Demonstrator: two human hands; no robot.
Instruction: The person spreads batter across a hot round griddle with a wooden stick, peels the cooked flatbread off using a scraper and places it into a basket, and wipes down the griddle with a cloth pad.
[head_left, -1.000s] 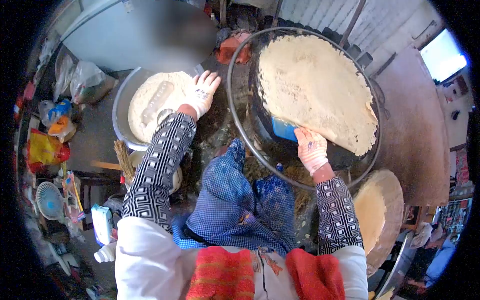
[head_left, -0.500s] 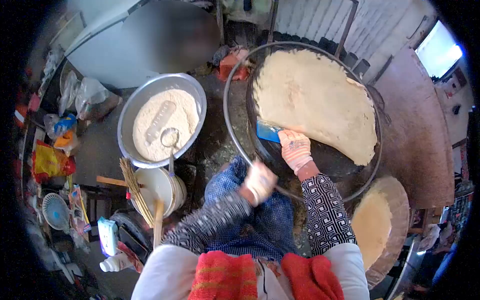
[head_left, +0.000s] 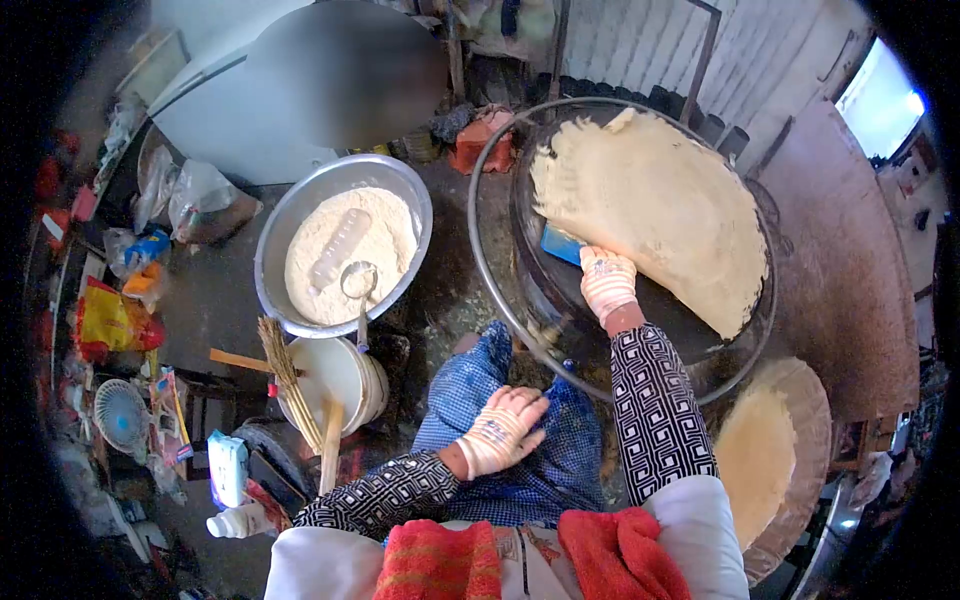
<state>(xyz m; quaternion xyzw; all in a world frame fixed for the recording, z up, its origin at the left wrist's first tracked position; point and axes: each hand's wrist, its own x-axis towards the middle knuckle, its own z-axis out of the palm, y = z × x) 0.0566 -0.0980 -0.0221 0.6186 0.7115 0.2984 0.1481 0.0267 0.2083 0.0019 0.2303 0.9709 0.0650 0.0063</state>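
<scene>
My right hand (head_left: pixel 607 283), in a striped knit glove, grips a blue scraper (head_left: pixel 562 245) by its near edge. The scraper's blade meets the near edge of a large pale pancake sheet (head_left: pixel 655 210) on a round black griddle (head_left: pixel 665 315). The sheet covers the far and right part of the griddle, and a small flap (head_left: pixel 622 120) curls up at its far edge. My left hand (head_left: pixel 505 430), gloved the same way, rests on the blue checked cloth (head_left: pixel 465 385) over my lap, fingers apart and holding nothing.
Left of the griddle's metal ring (head_left: pixel 483 235) stands a metal basin (head_left: pixel 265 255) of flour with a ladle (head_left: pixel 358 282) in it. Below it is a white bucket (head_left: pixel 372 385) with a straw brush (head_left: pixel 285 375). At lower right stands a wide container (head_left: pixel 810 430) with a pale round layer.
My left hand has dropped from beside the griddle's ring onto my lap, its fingers spreading. The right hand still holds the scraper at the sheet's edge. A flap now curls at the far edge.
</scene>
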